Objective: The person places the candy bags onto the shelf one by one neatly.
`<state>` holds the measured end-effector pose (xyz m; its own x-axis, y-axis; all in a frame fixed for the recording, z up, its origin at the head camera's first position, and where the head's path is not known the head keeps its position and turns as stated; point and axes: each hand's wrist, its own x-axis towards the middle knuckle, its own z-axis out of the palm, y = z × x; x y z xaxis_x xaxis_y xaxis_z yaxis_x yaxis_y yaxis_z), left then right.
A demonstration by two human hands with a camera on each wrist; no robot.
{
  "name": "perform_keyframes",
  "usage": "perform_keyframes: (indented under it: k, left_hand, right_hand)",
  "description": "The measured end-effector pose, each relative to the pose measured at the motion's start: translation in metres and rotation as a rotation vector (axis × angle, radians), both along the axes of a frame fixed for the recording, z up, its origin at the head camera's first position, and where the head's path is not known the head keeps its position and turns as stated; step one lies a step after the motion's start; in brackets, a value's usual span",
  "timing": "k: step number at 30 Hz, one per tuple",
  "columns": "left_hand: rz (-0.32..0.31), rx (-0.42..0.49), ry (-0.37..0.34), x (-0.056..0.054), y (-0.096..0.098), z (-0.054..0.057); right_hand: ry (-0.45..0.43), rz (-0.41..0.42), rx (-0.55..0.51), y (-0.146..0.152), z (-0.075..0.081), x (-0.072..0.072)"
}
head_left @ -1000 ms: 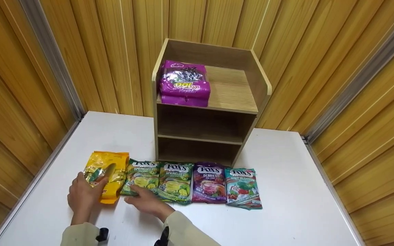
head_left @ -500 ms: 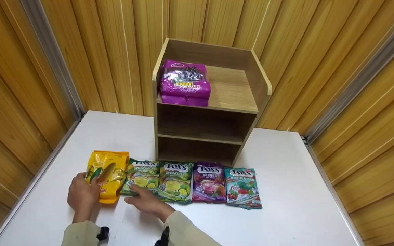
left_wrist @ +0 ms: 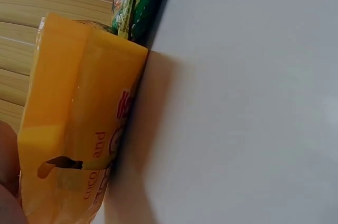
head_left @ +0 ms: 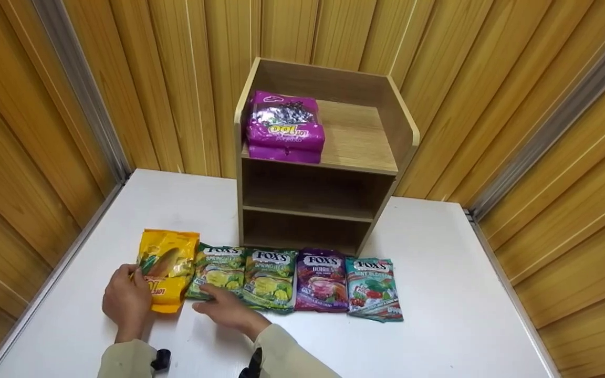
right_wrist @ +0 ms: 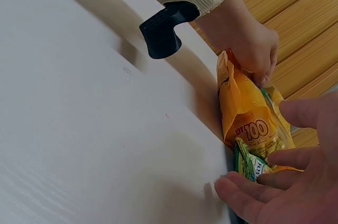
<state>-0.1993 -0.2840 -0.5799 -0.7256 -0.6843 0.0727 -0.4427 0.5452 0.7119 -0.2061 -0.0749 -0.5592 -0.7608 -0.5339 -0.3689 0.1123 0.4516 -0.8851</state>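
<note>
At the left end of a row of candy bags, my left hand (head_left: 128,296) grips the near left side of a yellow candy bag (head_left: 172,247), thumb on its front. In the left wrist view this yellow bag (left_wrist: 79,92) looks plump, and only bits of the hand show at the edge. My right hand (head_left: 231,313) has its fingers extended and touches the lower part of a green FOX'S candy bag (head_left: 223,262), directly right of the yellow one. The right wrist view shows those fingers (right_wrist: 240,197) spread beside both bags.
Rightward lie a second green bag (head_left: 270,278), a purple bag (head_left: 321,281) and a teal bag (head_left: 374,289). Behind stands a wooden shelf unit (head_left: 308,214) with a magenta bag (head_left: 285,126) on top. Wood-patterned walls (head_left: 176,94) enclose the white table (head_left: 439,252).
My left thumb has slid from the middle of the yellow bag toward its left edge, uncovering more of the front. The right hand and the other bags stay put.
</note>
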Motion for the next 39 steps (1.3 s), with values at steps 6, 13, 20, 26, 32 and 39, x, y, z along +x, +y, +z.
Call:
perform_keyframes:
  k: [6,13,20,26,32,39]
  left_hand:
    - [0.028,-0.033,0.121,0.001,0.008,0.006]
    - [0.021,-0.073,0.188,0.002,0.016,0.02]
    - [0.0,-0.143,0.28,0.004,0.022,0.032]
    - [-0.014,-0.17,0.336,0.005,0.03,0.042]
    - [-0.02,-0.164,0.374,0.008,0.036,0.048]
    - [-0.034,-0.135,0.426,0.013,0.045,0.057]
  right_hand:
    - [0.028,-0.003,-0.018,0.002,0.001,0.002]
    - [-0.07,-0.055,-0.139,0.004,-0.005,0.0]
    - [-0.073,-0.072,-0.161,0.005,-0.006,0.0]
    - [-0.053,-0.089,-0.165,0.005,-0.007,0.002]
    - [-0.038,-0.108,-0.216,0.007,-0.006,0.003]
    - [-0.053,-0.149,-0.296,0.008,-0.004,0.002]
